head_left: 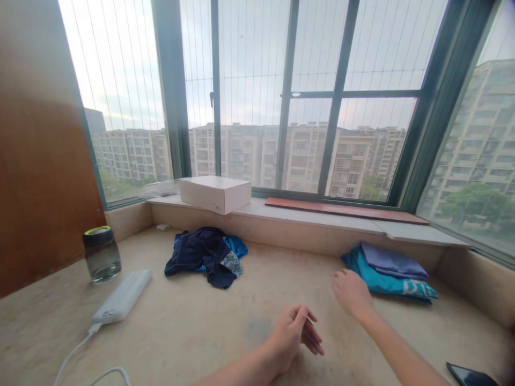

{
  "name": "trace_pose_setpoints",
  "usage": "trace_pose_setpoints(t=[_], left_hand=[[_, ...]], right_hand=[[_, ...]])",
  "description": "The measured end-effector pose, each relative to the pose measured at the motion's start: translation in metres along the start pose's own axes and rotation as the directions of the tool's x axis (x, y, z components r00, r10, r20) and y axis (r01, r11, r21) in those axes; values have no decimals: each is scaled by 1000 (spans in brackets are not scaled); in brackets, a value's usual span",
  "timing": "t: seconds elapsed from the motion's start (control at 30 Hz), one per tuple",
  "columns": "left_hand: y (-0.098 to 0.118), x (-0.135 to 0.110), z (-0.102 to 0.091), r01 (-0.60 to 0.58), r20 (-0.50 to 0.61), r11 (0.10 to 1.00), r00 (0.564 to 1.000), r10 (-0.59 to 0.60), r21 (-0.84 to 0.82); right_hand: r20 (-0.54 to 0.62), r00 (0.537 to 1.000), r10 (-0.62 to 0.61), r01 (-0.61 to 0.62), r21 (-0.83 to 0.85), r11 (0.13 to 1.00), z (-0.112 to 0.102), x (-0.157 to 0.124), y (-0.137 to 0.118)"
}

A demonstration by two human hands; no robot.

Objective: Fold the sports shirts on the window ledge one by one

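My left hand (295,335) is just above the beige stone surface, its fingers stretched out loosely and nothing in it. My right hand (352,294) is beside the left edge of a folded stack; its back faces me and its bent fingertips are hidden, so I cannot tell whether it touches the cloth. In the stack, a folded purple-blue garment (392,261) lies on a folded turquoise garment (396,287) with white lettering. To the left, a rumpled pile holds a dark navy garment (197,251) over bright blue cloth (237,245) and a patterned piece (232,264).
A bottle with a dark lid (102,254) and a white power bank (123,297) with a cable are at left. A phone (470,375) lies at the lower right. On the window ledge are a white box (215,193) and a reddish board (346,210).
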State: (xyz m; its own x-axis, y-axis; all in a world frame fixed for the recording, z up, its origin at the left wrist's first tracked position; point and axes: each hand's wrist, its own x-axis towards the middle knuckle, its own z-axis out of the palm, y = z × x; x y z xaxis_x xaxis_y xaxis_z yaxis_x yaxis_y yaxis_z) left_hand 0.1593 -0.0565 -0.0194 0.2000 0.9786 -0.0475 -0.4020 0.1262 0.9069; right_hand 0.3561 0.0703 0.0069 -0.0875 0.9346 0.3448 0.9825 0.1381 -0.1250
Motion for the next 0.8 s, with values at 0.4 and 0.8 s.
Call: trace_pose_setpoints(t=[0.4, 0.8], left_hand=[[74, 1, -68, -348, -87, 654, 839, 536, 672], [128, 2, -252, 594, -388, -215, 717, 579, 776]], right_hand=[[-227, 971, -81, 173, 419, 892, 10, -69, -56], [-159, 960, -229, 279, 602, 748, 4, -98, -85]])
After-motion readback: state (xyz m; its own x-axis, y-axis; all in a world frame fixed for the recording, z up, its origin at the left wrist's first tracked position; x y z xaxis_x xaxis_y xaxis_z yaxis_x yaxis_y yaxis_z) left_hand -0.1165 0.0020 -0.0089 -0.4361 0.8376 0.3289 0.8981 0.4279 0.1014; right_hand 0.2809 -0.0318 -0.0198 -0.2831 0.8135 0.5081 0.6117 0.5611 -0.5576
